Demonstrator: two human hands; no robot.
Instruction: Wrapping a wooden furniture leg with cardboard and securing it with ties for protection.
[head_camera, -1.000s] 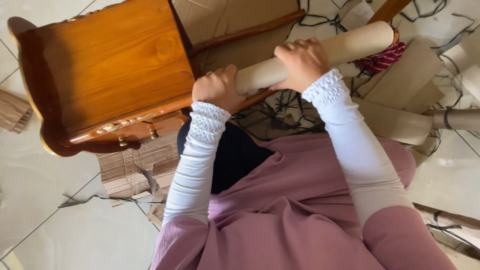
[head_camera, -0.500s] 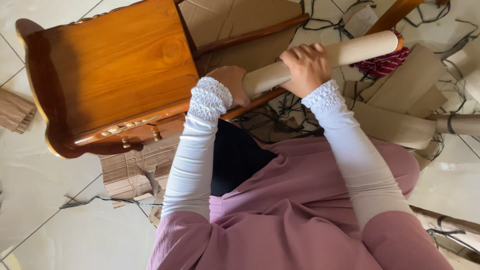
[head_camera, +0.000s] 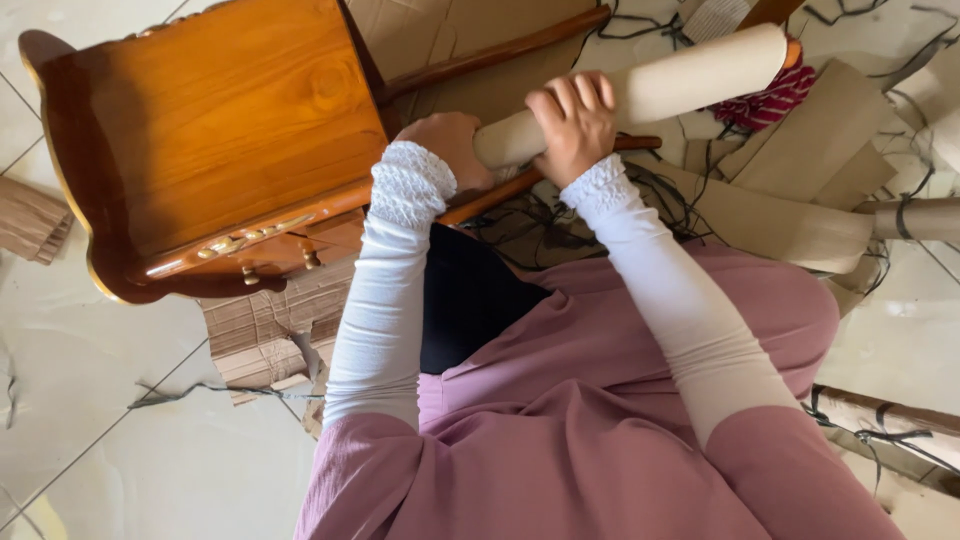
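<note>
We grip a paper-wrapped chair leg (head_camera: 640, 90) with both hands: our right hand (head_camera: 572, 122) curls its fingers tight over its middle, our left hand (head_camera: 455, 148) closes round its near end, beside the edge of the wooden seat (head_camera: 220, 140) above cardboard scraps (head_camera: 800, 190) on the tiled floor (head_camera: 90, 400).

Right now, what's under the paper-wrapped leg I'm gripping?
Under the leg: brown cardboard, black straps and a red striped cloth. Both hands, left and right, cover the rest.
</note>
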